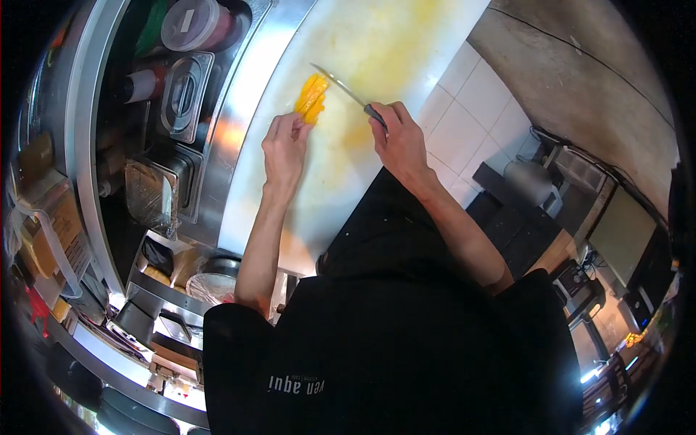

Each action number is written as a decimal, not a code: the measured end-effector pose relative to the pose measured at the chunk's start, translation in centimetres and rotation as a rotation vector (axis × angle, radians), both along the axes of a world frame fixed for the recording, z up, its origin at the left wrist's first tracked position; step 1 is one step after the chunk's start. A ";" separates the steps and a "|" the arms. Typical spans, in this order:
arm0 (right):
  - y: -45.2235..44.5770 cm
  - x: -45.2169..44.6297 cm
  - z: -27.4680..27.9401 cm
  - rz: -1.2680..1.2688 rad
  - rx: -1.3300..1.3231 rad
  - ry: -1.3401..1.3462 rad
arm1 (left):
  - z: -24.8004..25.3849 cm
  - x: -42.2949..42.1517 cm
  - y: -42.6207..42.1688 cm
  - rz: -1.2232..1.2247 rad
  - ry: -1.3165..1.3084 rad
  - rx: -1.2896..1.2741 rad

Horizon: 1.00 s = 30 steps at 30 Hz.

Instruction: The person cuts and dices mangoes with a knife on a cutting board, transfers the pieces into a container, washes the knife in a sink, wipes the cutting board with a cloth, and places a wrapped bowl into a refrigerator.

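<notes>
My right hand is closed round the dark handle of a knife. The blade points up and left, its tip just above the yellow-orange sliced food, which looks like mango. My left hand has its fingers bent together at the near end of those slices, touching them. Under both hands lies a long white cutting board with yellow stains. The left fingertips partly hide the end of the slices.
Left of the board, a steel counter edge borders lidded metal pans, a plastic tub and a film-covered container. A film-wrapped bowl sits near my left elbow. At right are floor tiles and a monitor.
</notes>
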State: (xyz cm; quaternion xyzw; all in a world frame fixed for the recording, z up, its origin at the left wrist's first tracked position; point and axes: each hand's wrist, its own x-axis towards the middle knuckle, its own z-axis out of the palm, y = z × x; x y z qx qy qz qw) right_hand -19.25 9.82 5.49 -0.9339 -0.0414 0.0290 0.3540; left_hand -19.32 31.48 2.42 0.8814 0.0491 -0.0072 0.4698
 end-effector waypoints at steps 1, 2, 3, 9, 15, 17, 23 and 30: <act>0.0 -0.1 0.1 -0.041 0.015 -0.011 | -0.2 -0.1 -0.3 0.003 0.001 -0.004; -0.1 -0.3 0.1 -0.037 0.011 -0.011 | -0.5 0.1 -0.5 0.013 -0.038 0.003; -0.2 -0.5 0.0 -0.043 0.022 -0.011 | -0.6 0.2 -0.7 0.023 -0.077 0.010; -0.8 -1.5 0.4 -0.032 0.040 0.002 | 1.1 0.8 -0.7 -0.085 -0.138 0.366; 0.8 -1.4 2.4 0.069 -0.131 0.130 | -0.7 3.2 -0.7 -0.170 -0.332 0.260; 1.5 -1.2 2.4 0.109 -0.234 0.202 | -0.7 3.7 -0.9 -0.181 -0.297 0.238; 2.2 -1.9 0.7 0.163 -0.261 0.106 | -0.9 4.6 -1.2 -0.212 -0.261 0.221; 1.9 -1.1 0.3 0.148 -0.216 0.083 | -0.9 5.2 -1.7 -0.206 -0.269 0.240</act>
